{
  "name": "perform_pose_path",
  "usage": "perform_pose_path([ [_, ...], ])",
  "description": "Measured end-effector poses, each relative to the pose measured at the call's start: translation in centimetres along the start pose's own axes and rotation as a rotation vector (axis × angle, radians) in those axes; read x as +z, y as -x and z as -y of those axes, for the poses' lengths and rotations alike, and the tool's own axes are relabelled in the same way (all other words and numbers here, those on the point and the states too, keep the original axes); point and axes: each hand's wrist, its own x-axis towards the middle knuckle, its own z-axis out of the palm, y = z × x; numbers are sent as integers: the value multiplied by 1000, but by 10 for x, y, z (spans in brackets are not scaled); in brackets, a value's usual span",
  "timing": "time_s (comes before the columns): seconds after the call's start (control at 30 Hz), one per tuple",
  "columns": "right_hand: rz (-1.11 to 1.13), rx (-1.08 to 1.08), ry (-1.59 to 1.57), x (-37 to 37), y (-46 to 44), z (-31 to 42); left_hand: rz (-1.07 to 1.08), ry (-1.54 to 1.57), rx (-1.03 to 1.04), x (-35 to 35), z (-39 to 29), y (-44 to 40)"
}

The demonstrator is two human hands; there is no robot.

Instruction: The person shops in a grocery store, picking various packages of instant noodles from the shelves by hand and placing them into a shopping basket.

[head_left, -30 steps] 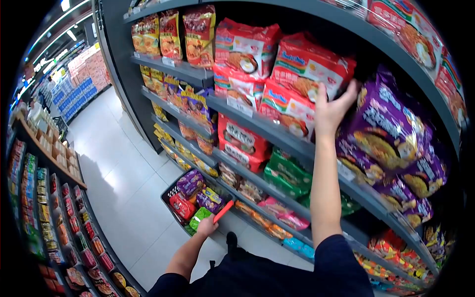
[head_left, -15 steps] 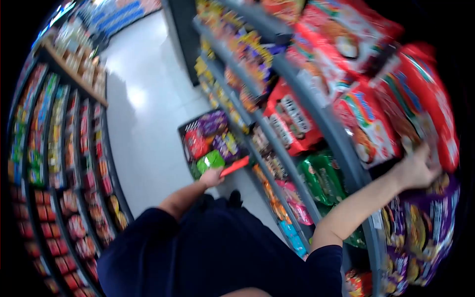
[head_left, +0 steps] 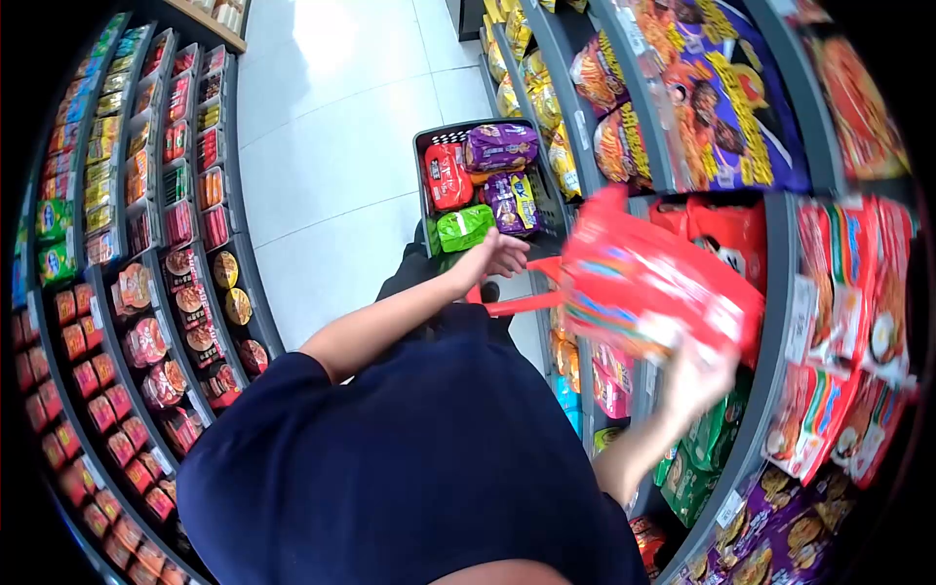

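Note:
My right hand (head_left: 698,378) grips a large red noodle multipack (head_left: 653,283), blurred by motion, in front of the right-hand shelves. My left hand (head_left: 495,257) is open, its fingers spread just above the red handle (head_left: 522,305) of a black shopping basket (head_left: 422,171). Inside the basket lie a red pack (head_left: 448,177), a green pack (head_left: 465,228), an upper purple pack (head_left: 501,147) and a lower purple pack (head_left: 512,203). The held multipack hangs to the right of the basket and covers part of the shelf behind it.
Shelves of similar red multipacks (head_left: 829,283) and purple noodle packs (head_left: 780,526) stand close on my right. Another shelf unit (head_left: 156,244) with cup noodles and small packets runs along the left. Pale floor tiles (head_left: 331,127) lie between them.
My right hand has brought a red noodle multipack off the shelf, leftward toward the basket. My left hand has let go of the basket handle and opened. The view has shifted.

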Motion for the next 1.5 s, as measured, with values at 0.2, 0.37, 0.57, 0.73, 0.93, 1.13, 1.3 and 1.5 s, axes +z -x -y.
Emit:
perform_pose_path([
  [0.2,518,133,-270,291,37,-28,-454,116,-246,-147,-34,-29],
  [0.37,628,715,-804,480,68,-77,-477,-746,-12,-325,3,-123],
  [0.57,856,984,-727,623,94,-156,-290,-1396,74,-413,29,-205],
  [0.73,852,726,-632,643,136,-202,-196,-1362,31,-439,53,-223],
  [0.93,1224,258,-5,494,61,-150,-265,-1567,-24,-410,52,-222],
  [1.13,550,287,-192,327,-58,-105,-209,-1590,340,-317,49,-205],
  [1.3,-75,-1,-247,264,-87,-63,39,-1163,358,-198,20,-225],
  [1.5,-488,-398,109,178,-69,-65,350,-1105,553,-69,-56,-266],
])
